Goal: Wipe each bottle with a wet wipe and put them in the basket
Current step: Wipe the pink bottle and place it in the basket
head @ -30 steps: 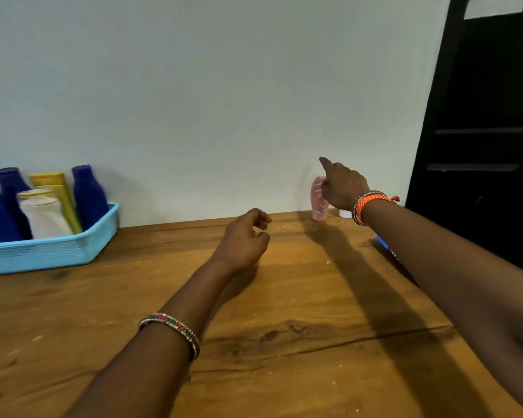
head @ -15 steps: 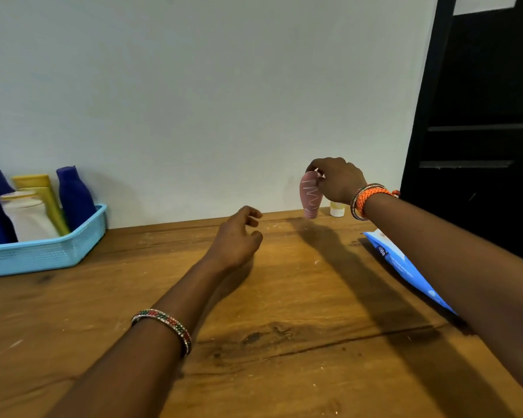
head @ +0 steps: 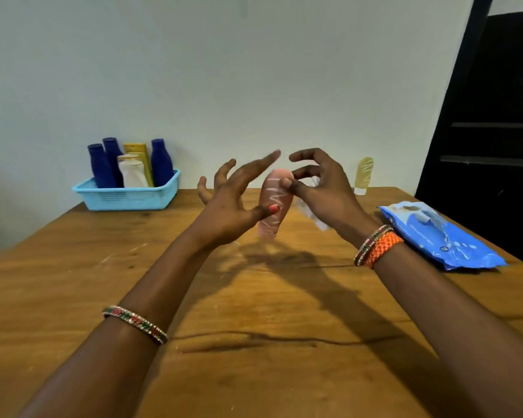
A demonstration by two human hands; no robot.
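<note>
The right hand pinches the upright pink bottle by its top, nine o'clock of it, as the open-fingered left hand touches its lower side.

Wooden table with blue basket, wipes pack, yellow bottle
</note>
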